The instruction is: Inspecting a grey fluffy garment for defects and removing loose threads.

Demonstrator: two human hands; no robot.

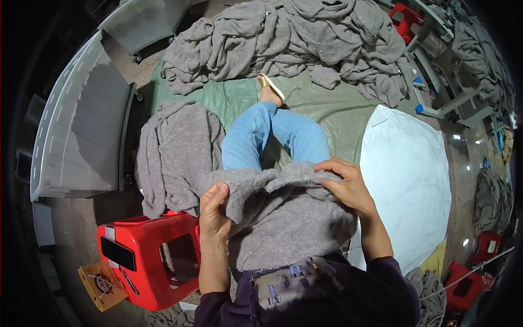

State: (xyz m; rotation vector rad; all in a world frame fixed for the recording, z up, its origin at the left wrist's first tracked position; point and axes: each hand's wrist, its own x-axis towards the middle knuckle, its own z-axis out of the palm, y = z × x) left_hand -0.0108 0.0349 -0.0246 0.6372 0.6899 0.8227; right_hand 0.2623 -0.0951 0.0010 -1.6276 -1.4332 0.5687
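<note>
- The person sits on the floor with legs in light blue trousers [269, 136] stretched forward, and a grey knitted garment [289, 218] lies bunched across the lap.
- The left hand [214, 210] pinches the garment's upper edge on the left, fingers closed on a fold of the knit.
- The right hand [346, 185] grips the same edge further right, fingers curled over the fabric; the two hands are apart, with the edge held up between them.
- A stack of grey knitted pieces [174, 155] lies on the floor just beside the left leg.
- A large heap of grey knitwear [294, 43] is piled beyond the feet, at the far edge of a green tarpaulin [229, 101].
- A golden sandal [271, 87] shows on one foot near that heap.
- A red plastic stool [150, 256] stands near the left forearm, with a dark phone [118, 253] on it.
- A white sack-like bag [406, 180] lies flat on the person's right.
- A grey bin [81, 125] stands at the left.
</note>
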